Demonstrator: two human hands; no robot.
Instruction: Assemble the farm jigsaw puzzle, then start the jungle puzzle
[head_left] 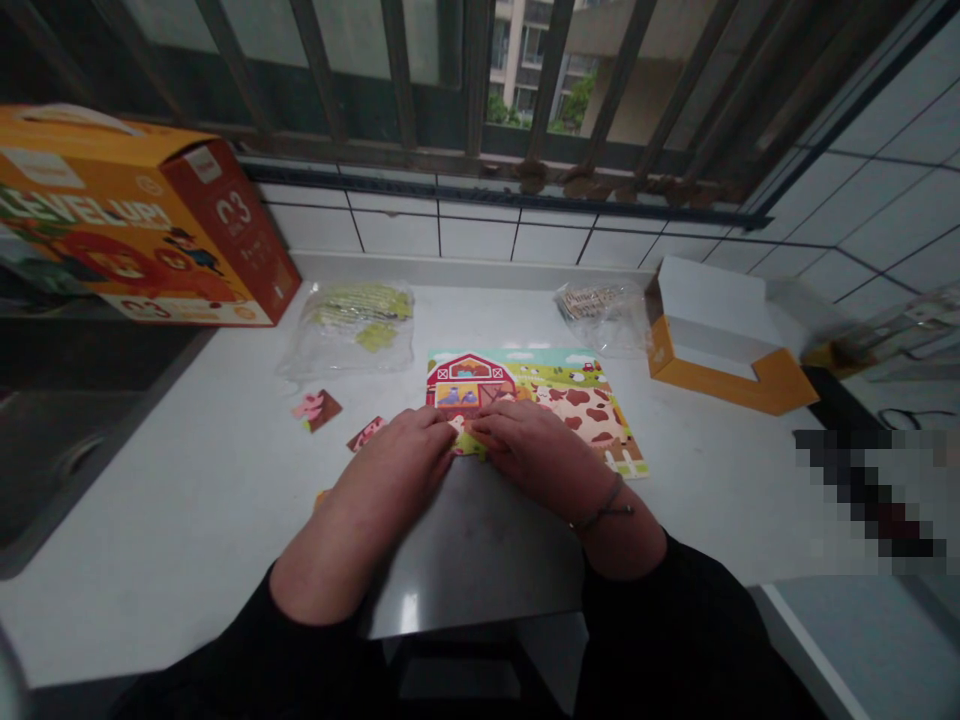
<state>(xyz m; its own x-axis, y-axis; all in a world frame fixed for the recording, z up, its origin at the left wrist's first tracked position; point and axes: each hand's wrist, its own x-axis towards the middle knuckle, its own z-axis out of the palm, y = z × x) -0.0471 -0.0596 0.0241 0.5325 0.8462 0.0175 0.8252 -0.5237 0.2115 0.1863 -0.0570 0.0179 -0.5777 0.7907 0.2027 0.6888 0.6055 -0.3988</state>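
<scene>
Nearest, a small orange-yellow scrap (322,497) is mostly hidden by the left forearm, and its nature cannot be told. Just beyond, the left hand (421,437) and the right hand (525,442) are held close together, fingers bent, over the lower left edge of the farm-scene puzzle (585,415), which is laid flat on the white counter (225,480). Whether anything is pinched cannot be told, as the fingertips are partly hidden. The puzzle is judged to be light, stiff card with a smooth face; its joints could be parted if it were lifted by one corner, so it is best steadied flat under spread fingers. Beside the left hand, a brown-and-pink piece (366,433) is seen, and farther left a pig piece (316,409); both are best taken by opposite edges, since thin tabs may be creased. Farther off, an opened orange box (731,385), a clear bag with green contents (360,320) and an orange carton (150,250) are set.
</scene>
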